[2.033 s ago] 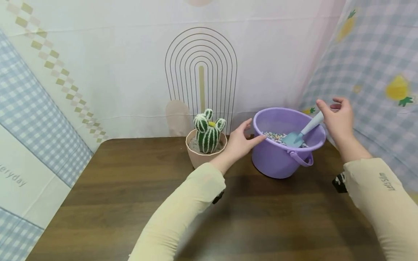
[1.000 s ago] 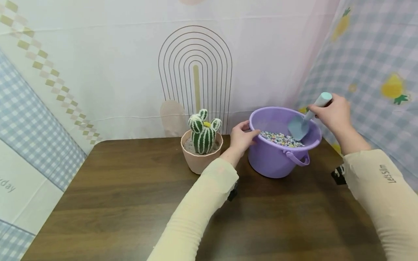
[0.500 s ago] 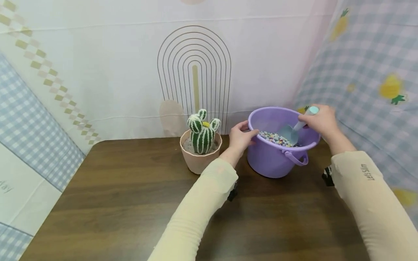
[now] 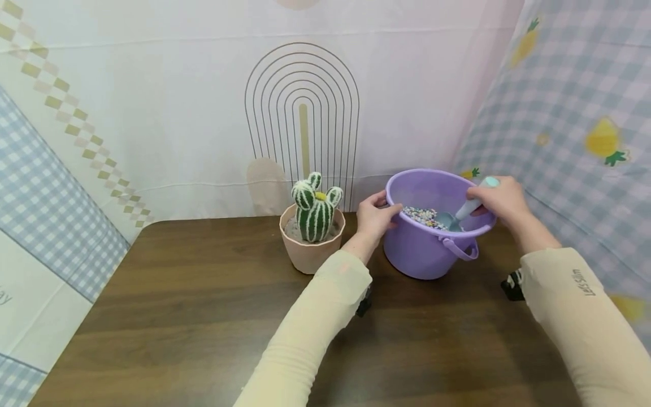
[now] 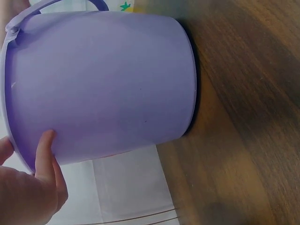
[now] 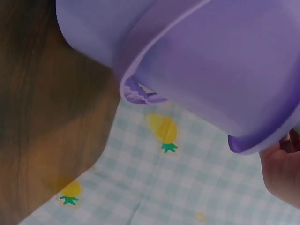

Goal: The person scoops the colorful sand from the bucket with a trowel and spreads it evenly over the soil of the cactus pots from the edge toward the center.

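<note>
A purple bucket (image 4: 414, 254) stands on the table, with small multicoloured pebbles (image 4: 421, 216) inside. My left hand (image 4: 375, 217) holds the left side of its rim, thumb over the edge and fingers against the outer wall. The left wrist view shows those fingers (image 5: 46, 152) touching the bucket's side. Over the bucket's right side, my right hand (image 4: 502, 200) grips the pale handle of a small hand shovel (image 4: 467, 210). The shovel tilts down to the left, its blue blade partly sunk in the pebbles. In the right wrist view the bucket hides most of my right hand (image 6: 283, 173).
Left of the bucket stands a knitted cactus (image 4: 316, 217) in a pinkish pot (image 4: 307, 255). The bucket's handle (image 4: 460, 250) hangs down at the front right. A patterned cloth (image 4: 203, 113) rises behind the wooden table (image 4: 193, 316), and a checked cloth (image 4: 569, 141) borders the right side.
My left hand has taken hold of the rim. My right hand changed its grip on the shovel, then moved left and down, pushing the blade into the pebbles.
</note>
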Motion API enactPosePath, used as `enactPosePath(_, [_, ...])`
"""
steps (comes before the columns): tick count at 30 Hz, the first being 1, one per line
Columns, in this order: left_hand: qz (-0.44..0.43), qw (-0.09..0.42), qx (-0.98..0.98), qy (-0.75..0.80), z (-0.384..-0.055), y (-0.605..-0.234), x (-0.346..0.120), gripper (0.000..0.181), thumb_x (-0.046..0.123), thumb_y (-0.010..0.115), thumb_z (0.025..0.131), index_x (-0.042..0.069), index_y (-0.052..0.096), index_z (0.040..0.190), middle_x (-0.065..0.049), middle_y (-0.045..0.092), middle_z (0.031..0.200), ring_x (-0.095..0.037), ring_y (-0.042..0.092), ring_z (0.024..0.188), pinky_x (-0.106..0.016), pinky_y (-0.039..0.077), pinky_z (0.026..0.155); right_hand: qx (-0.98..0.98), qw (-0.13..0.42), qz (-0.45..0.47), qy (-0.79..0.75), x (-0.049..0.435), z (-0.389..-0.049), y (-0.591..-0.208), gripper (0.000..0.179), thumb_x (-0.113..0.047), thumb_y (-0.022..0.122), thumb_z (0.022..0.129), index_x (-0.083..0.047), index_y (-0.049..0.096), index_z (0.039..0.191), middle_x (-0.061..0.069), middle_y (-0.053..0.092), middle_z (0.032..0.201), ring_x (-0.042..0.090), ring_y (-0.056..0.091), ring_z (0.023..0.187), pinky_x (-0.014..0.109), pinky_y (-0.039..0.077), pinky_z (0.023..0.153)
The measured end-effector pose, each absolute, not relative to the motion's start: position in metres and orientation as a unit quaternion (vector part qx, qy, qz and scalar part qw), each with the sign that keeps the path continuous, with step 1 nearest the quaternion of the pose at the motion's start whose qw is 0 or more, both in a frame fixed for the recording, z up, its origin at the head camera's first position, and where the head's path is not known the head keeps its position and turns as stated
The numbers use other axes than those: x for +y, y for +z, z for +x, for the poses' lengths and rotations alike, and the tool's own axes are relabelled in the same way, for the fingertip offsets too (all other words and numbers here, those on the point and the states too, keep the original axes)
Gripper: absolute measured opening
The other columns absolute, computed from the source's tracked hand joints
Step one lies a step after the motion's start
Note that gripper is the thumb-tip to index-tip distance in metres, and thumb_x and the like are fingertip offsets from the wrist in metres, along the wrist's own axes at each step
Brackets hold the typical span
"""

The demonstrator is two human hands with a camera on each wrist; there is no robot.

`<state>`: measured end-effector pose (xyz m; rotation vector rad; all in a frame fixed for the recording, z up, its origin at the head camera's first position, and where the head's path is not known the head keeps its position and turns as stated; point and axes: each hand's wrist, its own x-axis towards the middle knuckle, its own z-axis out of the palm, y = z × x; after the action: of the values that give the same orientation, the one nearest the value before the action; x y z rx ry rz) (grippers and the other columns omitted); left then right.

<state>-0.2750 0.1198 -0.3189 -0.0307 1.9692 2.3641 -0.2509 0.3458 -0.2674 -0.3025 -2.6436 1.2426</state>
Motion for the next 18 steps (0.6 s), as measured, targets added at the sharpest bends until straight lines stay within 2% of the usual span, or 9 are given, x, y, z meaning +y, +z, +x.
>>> enactPosePath(7, [0.0, 0.033, 0.631, 0.775, -0.276, -0.32, 0.121, 0.052, -0.001, 0.071, 0.077, 0.003, 0.056, 0.128, -0.018, 0.062, 0.119, -0.031, 0.067, 0.093, -0.032, 0.059, 0.063, -0.868, 0.062, -0.11, 0.48, 0.343, -0.243, -0.264, 0.018, -0.012, 0.061, 0.081, 0.002, 0.053, 0.088, -0.006, 0.06, 0.055, 0.013, 0.065, 0.048, 0.036, 0.058, 0.056])
enactPosePath(13, [0.001, 0.032, 0.639, 0.769, -0.276, -0.32, 0.119, 0.053, 0.001, 0.07, 0.078, 0.004, 0.056, 0.129, -0.016, 0.061, 0.118, -0.03, 0.067, 0.092, -0.031, 0.059, 0.063, -0.816, 0.061, -0.129, 0.56, 0.336, -0.244, -0.263, 0.007, -0.006, 0.057, 0.081, -0.003, 0.051, 0.082, -0.006, 0.059, 0.052, 0.013, 0.064, 0.046, 0.03, 0.058, 0.053])
enactPosePath(18, [0.001, 0.038, 0.639, 0.768, -0.274, -0.322, 0.119, 0.053, 0.001, 0.069, 0.079, 0.004, 0.055, 0.129, -0.017, 0.061, 0.12, -0.03, 0.067, 0.093, -0.031, 0.059, 0.065, -0.754, 0.056, -0.148, 0.637, 0.332, -0.245, -0.264, 0.008, -0.001, 0.056, 0.08, -0.005, 0.05, 0.077, -0.003, 0.059, 0.053, 0.015, 0.064, 0.046, 0.029, 0.057, 0.05])
